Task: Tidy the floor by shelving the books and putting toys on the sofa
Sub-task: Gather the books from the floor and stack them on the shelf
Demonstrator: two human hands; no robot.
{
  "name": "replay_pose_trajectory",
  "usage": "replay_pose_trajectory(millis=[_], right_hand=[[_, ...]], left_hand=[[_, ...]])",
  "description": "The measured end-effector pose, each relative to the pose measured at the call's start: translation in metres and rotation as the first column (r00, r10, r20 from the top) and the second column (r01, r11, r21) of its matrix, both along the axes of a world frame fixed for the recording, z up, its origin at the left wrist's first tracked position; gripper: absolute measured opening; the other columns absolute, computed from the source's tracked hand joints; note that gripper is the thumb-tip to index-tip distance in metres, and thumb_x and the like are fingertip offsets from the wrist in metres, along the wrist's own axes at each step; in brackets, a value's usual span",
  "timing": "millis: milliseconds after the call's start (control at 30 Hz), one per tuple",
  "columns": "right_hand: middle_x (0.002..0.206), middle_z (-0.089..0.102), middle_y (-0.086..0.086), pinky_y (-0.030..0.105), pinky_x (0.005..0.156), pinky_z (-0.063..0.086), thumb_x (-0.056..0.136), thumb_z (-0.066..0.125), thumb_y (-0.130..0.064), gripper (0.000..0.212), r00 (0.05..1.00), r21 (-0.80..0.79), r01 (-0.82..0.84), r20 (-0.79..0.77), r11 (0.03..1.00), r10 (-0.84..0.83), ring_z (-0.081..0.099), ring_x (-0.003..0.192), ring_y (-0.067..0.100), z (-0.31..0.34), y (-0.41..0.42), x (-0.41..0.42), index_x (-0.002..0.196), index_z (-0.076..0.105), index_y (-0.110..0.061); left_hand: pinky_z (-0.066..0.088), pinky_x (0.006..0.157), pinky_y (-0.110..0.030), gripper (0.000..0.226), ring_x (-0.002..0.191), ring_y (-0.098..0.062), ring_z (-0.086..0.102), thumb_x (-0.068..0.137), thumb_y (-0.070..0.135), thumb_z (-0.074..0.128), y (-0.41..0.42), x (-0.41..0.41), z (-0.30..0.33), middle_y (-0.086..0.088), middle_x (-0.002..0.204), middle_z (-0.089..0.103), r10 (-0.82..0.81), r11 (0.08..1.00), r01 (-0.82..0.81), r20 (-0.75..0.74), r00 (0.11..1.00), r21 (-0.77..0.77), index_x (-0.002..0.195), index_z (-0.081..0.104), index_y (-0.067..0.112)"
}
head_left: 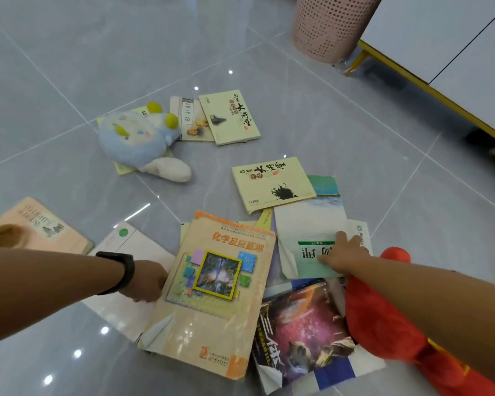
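Observation:
Several books lie scattered on the grey tiled floor (269,67). My left hand (147,281) grips the left edge of a beige and orange chemistry book (212,295), its fingers tucked under the cover. On a white and green book (306,224) just to the right, my right hand (343,252) lies flat with fingers spread. A dark space-cover book (303,332) sits below it. A red plush toy (383,318) lies under my right forearm. A blue plush toy (137,138) rests farther off, on a pale yellow book.
Two pale yellow books (229,117) (272,182) and a small white one (192,118) lie beyond the pile. To the left are a pink book (40,227) and a white book (126,252). A pink perforated basket (329,24) and a yellow-framed white cabinet (455,52) stand at the back right.

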State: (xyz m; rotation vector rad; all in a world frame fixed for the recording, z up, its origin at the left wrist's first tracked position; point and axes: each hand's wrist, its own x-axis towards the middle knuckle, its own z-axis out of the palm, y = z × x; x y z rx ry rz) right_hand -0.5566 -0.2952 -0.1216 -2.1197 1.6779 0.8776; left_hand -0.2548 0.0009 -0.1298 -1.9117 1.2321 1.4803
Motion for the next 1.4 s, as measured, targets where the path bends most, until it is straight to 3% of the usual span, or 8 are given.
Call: replay_pose_trajectory(millis=[133,200,300,433,633,867,1100,1400], right_hand=[[0.151,0.033,0.023,0.045,0.113,0.037,0.079,0.078,-0.055,0.126,0.994,0.053,0.101,-0.044,0.993,-0.099,0.039,0.137,0.040,-0.003,-0.012,-0.001,0.157,-0.013,-0.017],[0.155,0.030,0.024,0.044,0.118,0.031,0.075,0.086,-0.047,0.134,0.971,0.099,0.237,-0.009,0.966,-0.238,0.033,0.143,0.039,-0.001,-0.023,0.005,0.157,-0.012,-0.007],[0.155,0.039,0.019,0.032,0.117,0.030,0.096,0.066,-0.041,0.080,0.988,0.075,0.152,-0.005,0.985,-0.152,0.039,0.143,0.030,0.021,-0.031,0.010,0.153,0.027,0.001],[0.126,0.064,0.022,0.034,0.093,0.048,0.102,0.049,-0.020,0.034,0.978,-0.047,0.091,0.191,0.995,-0.080,0.061,0.118,0.037,0.028,-0.046,0.008,0.123,0.063,0.003],[0.101,0.053,0.008,0.040,0.076,0.049,0.106,0.040,-0.034,0.026,0.899,-0.371,0.147,0.436,0.917,0.033,0.059,0.087,0.031,0.056,-0.065,0.042,0.097,0.055,-0.015],[0.116,0.062,0.021,0.041,0.084,0.047,0.108,0.038,-0.029,0.034,0.650,-0.204,0.476,0.736,0.855,-0.187,0.059,0.101,0.039,0.056,-0.055,0.069,0.121,0.058,-0.005],[0.105,0.057,0.013,0.039,0.077,0.044,0.108,0.033,-0.033,0.038,0.695,-0.292,0.494,0.699,0.819,-0.169,0.055,0.091,0.032,0.066,-0.050,0.059,0.119,0.057,-0.006],[0.075,0.069,0.012,0.034,0.061,0.053,0.092,0.044,-0.050,0.050,0.669,-0.209,0.350,0.738,0.913,-0.087,0.067,0.067,0.028,0.064,-0.045,0.031,0.076,0.065,-0.008]], left_hand=[[0.054,0.090,-0.030,0.029,0.101,-0.021,0.066,0.090,0.016,0.051,-0.005,0.001,-0.002,-0.006,0.111,0.071,-0.053,0.998,0.052,0.030,0.998,0.032,0.113,0.069,0.011],[0.054,0.084,-0.027,0.027,0.086,-0.015,0.065,0.091,0.015,0.051,-0.011,0.003,-0.005,-0.003,0.100,0.073,0.020,0.999,-0.021,0.010,1.000,0.030,0.109,0.071,0.010],[0.052,0.066,-0.024,0.021,0.060,-0.008,0.056,0.094,0.014,0.046,-0.011,0.002,-0.007,0.004,0.073,0.065,0.217,0.976,-0.217,-0.079,0.973,0.009,0.091,0.067,0.013],[0.046,0.058,-0.022,0.019,0.065,-0.016,0.053,0.095,0.017,0.048,-0.006,0.002,-0.010,-0.005,0.080,0.063,0.405,0.911,-0.413,-0.156,0.901,-0.023,0.103,0.065,0.014],[0.044,0.050,-0.021,0.012,0.067,-0.015,0.058,0.095,0.017,0.056,-0.009,-0.002,-0.017,-0.008,0.096,0.067,0.536,0.824,-0.554,-0.154,0.830,-0.120,0.107,0.059,0.013],[0.048,0.060,-0.023,0.006,0.084,-0.014,0.058,0.101,0.022,0.052,-0.021,-0.005,-0.013,0.001,0.102,0.059,0.556,0.777,-0.512,0.019,0.831,-0.367,0.095,0.050,0.025],[0.061,0.062,-0.033,0.011,0.090,-0.022,0.067,0.103,0.024,0.050,-0.023,0.004,0.005,-0.004,0.110,0.063,0.712,0.647,-0.740,-0.199,0.673,-0.185,0.114,0.052,0.022],[0.045,0.056,-0.024,0.031,0.074,-0.019,0.061,0.094,0.010,0.050,-0.033,0.029,0.014,-0.005,0.105,0.064,0.484,0.867,-0.488,-0.070,0.873,-0.098,0.123,0.055,0.021]])
